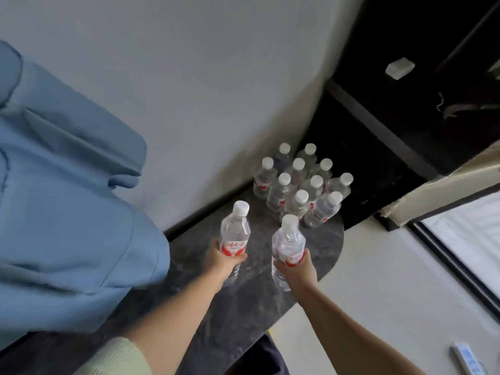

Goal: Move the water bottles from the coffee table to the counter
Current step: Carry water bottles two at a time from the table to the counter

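The left hand point(223, 259) gripped one water bottle point(234, 234) around its red label band, fingers curled about the lower body, cap pointing toward 12 o'clock. The right hand point(299, 269) gripped a second bottle point(288, 246) the same way, at the label, with the bottle base showing below the palm. Both bottles were held upright above the dark marbled counter point(243, 307), apart from each other and not touching the surface as far as could be seen.

At 1 o'clock from the hands, a cluster of bottles point(300, 182) stood upright on the far end of the counter, white caps up, packed closely together.

The counter had a rounded end at 3 o'clock and met a pale wall point(189, 77) at 12 o'clock. A blue padded seat back point(67, 185) lay at 9 o'clock. A dark cabinet point(405, 90) stood at 2 o'clock. A white remote point(466, 358) lay on the pale floor at 5 o'clock.
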